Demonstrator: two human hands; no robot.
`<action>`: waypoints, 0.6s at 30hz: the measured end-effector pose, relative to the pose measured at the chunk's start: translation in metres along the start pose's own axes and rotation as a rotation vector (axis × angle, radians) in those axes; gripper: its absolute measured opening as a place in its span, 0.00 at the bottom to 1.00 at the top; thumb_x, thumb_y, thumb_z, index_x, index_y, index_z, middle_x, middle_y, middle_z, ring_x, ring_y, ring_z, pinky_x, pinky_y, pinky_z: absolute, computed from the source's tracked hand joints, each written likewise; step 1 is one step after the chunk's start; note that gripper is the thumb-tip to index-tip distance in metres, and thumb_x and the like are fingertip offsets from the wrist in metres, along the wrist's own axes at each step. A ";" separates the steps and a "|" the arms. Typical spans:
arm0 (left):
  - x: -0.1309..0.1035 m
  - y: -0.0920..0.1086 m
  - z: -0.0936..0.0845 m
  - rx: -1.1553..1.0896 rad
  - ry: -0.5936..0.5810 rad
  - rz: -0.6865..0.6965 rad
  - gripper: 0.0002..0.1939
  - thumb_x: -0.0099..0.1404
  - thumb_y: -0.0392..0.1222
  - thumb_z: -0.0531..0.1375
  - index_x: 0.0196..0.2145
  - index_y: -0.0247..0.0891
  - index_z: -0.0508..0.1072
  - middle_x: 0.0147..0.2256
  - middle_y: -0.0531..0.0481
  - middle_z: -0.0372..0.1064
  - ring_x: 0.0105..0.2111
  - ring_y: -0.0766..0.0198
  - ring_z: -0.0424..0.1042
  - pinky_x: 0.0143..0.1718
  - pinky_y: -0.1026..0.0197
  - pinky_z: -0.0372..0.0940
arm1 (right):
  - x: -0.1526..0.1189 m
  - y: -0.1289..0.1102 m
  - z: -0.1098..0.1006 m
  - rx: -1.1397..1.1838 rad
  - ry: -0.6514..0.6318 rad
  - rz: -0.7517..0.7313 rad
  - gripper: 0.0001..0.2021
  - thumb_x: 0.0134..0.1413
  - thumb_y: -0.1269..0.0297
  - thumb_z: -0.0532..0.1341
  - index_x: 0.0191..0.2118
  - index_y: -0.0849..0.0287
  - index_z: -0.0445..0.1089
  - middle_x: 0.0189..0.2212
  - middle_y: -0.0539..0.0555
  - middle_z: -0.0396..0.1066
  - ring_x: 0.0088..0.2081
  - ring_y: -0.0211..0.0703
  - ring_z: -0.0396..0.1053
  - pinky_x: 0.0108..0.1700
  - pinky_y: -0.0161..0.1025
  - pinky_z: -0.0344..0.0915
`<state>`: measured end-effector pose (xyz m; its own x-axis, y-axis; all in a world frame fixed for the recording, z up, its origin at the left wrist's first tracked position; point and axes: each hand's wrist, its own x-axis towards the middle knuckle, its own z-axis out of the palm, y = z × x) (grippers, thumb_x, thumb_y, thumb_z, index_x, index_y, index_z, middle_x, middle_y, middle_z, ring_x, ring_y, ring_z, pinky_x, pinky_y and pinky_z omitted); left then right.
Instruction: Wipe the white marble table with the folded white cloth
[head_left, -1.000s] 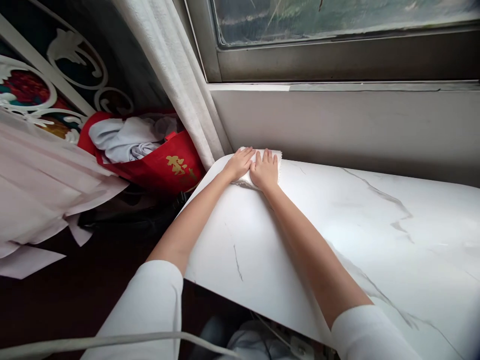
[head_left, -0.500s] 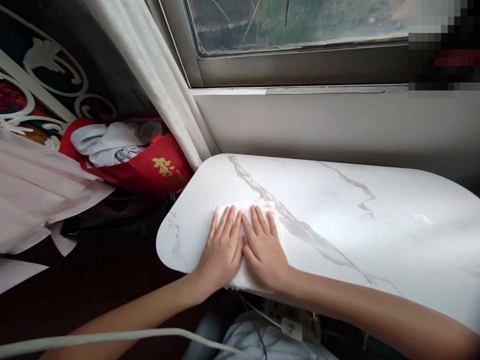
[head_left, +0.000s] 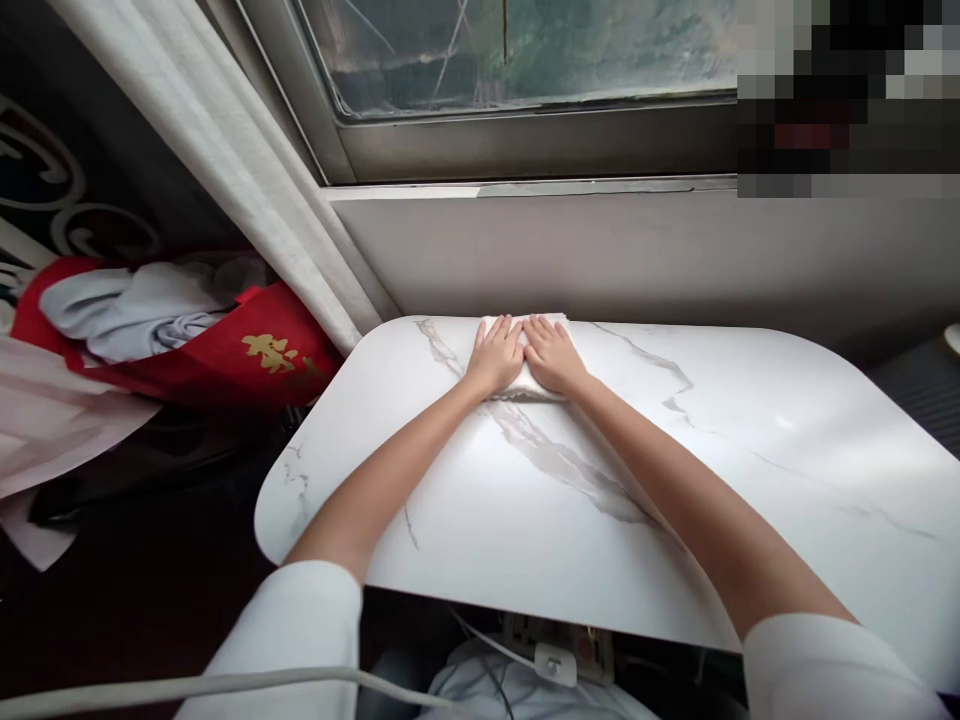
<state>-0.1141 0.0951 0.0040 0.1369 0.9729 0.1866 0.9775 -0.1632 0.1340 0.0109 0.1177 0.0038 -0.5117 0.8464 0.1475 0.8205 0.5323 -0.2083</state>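
A white cloth (head_left: pixel 541 388) lies flat near the far edge of a white marble-patterned table (head_left: pixel 465 510). My left hand (head_left: pixel 496 356) presses on its left part, fingers stretched out and pointing toward the wall. On the right part my right hand (head_left: pixel 553 354) rests palm down, its fingers also extended. The two hands are side by side, thumbs close together. Both arms reach out across the tabletop. The middle of the cloth is largely hidden under the hands.
Behind the table stand a wall (head_left: pixel 570 250) and a window (head_left: pixel 525 60). A white curtain (head_left: pixel 217 170) hangs at the left, beside a red bag (head_left: pixel 202 360) with folded clothes (head_left: pixel 142 305). A pale cable (head_left: pixel 225 684) crosses the bottom. A white plug (head_left: pixel 555 664) shows below the table edge.
Both hands have slid the cloth forward, from the near edge of the table to its far edge by the wall. The view has shifted somewhat to the right.
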 end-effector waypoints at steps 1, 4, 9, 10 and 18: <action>0.017 0.005 0.003 -0.005 0.002 0.013 0.25 0.69 0.37 0.41 0.62 0.33 0.56 0.63 0.43 0.49 0.64 0.60 0.46 0.64 0.51 0.37 | 0.008 0.011 0.000 -0.016 0.019 0.043 0.28 0.61 0.67 0.41 0.65 0.72 0.47 0.65 0.63 0.45 0.66 0.48 0.41 0.64 0.49 0.38; 0.050 0.020 0.010 -0.009 0.008 0.050 0.25 0.69 0.36 0.42 0.61 0.35 0.57 0.63 0.45 0.51 0.63 0.61 0.48 0.64 0.51 0.38 | 0.016 0.036 -0.001 -0.039 0.064 0.142 0.28 0.61 0.67 0.40 0.64 0.73 0.48 0.65 0.64 0.46 0.65 0.49 0.42 0.64 0.49 0.39; 0.049 0.035 0.014 -0.012 0.008 0.098 0.25 0.69 0.37 0.42 0.62 0.33 0.56 0.63 0.44 0.49 0.63 0.60 0.47 0.64 0.51 0.37 | 0.001 0.044 -0.005 -0.055 0.084 0.184 0.28 0.61 0.66 0.41 0.65 0.72 0.48 0.65 0.64 0.46 0.66 0.49 0.42 0.64 0.49 0.39; 0.042 0.037 0.013 -0.014 0.013 0.103 0.25 0.69 0.37 0.42 0.62 0.33 0.56 0.64 0.44 0.49 0.64 0.60 0.46 0.64 0.51 0.37 | -0.006 0.042 -0.006 -0.061 0.078 0.179 0.28 0.61 0.66 0.41 0.65 0.72 0.48 0.65 0.63 0.45 0.66 0.48 0.41 0.64 0.49 0.38; -0.084 0.079 -0.002 -0.055 0.018 0.148 0.25 0.71 0.39 0.41 0.63 0.27 0.53 0.64 0.37 0.44 0.65 0.56 0.39 0.64 0.47 0.32 | -0.130 0.006 -0.020 -0.104 0.013 0.021 0.27 0.63 0.64 0.40 0.65 0.72 0.46 0.66 0.64 0.42 0.66 0.50 0.36 0.65 0.51 0.37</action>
<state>-0.0486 0.0004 0.0005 0.2754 0.9345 0.2253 0.9364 -0.3138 0.1569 0.0877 0.0101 0.0030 -0.4915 0.8566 0.1570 0.8532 0.5098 -0.1104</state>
